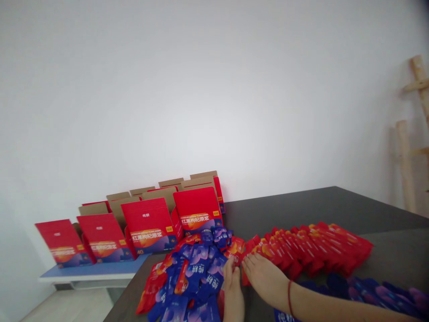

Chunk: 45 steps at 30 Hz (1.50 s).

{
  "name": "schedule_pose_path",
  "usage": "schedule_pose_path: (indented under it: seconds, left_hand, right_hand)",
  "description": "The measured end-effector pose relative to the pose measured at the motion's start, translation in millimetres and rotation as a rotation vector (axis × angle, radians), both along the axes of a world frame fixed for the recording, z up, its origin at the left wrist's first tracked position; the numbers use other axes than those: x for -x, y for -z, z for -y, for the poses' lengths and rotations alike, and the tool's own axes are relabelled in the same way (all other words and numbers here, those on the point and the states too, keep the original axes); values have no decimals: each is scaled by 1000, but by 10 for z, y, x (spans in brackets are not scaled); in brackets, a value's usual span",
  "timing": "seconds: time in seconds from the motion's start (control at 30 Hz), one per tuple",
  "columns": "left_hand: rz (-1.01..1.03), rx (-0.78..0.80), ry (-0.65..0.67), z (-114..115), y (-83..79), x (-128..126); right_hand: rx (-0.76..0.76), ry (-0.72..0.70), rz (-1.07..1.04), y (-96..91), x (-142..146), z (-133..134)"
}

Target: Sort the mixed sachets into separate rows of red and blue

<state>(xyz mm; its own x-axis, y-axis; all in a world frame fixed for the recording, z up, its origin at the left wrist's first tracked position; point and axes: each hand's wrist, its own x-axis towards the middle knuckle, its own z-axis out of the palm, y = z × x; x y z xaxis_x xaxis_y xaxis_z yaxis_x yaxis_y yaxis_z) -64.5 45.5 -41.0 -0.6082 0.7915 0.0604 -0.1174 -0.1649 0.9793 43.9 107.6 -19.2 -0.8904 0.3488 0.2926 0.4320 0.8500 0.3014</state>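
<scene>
My left hand [232, 286] is at the right edge of a loose pile of blue sachets [196, 270] and red sachets [154, 286]. Its fingers are stretched out, close to a red sachet [236, 247]. Just to the right, my right hand [266, 273], with a thin red band at the wrist, lies with fingers extended against the left end of a row of overlapping red sachets [311, 248]. What is under its palm is hidden. Below my right forearm runs a row of blue sachets [375, 290], partly covered by the arm.
Several red and blue cartons [152, 223] with raised flaps stand at the left, most on a blue-topped bench [100, 268]. The dark table [284, 208] reaches back to a white wall [214, 98]. A wooden frame [407, 165] leans at the far right.
</scene>
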Motion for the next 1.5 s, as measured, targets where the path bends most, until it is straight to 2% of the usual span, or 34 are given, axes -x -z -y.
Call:
schedule_pose_path:
  seconds: [0.13,0.3,0.6,0.77,0.9,1.0,1.17,1.3,1.5]
  left_hand:
    - [-228,9,128,15,125,-61]
    - [-260,-4,134,10,196,-96]
    - [-187,2,199,25,125,-116]
    - [-324,60,251,29,104,-151]
    - [-465,204,237,56,24,-220]
    - [-495,227,230,75,-4,-237]
    - [-461,198,206,73,70,-198]
    - [-396,143,198,72,89,-195]
    - [-395,152,148,94,24,-215]
  right_hand:
    - [31,30,113,-33,-6,-12]
    - [162,44,130,-211,26,-2]
    - [213,79,155,-313,-53,-74]
    - [235,87,122,-404,-106,-115]
    - [239,78,81,-572,32,-291]
    - [228,81,55,-637,227,-428]
    - [235,122,69,-462,519,-566]
    - [242,163,78,-284,610,-642]
    - [234,115,79,-279,578,-693]
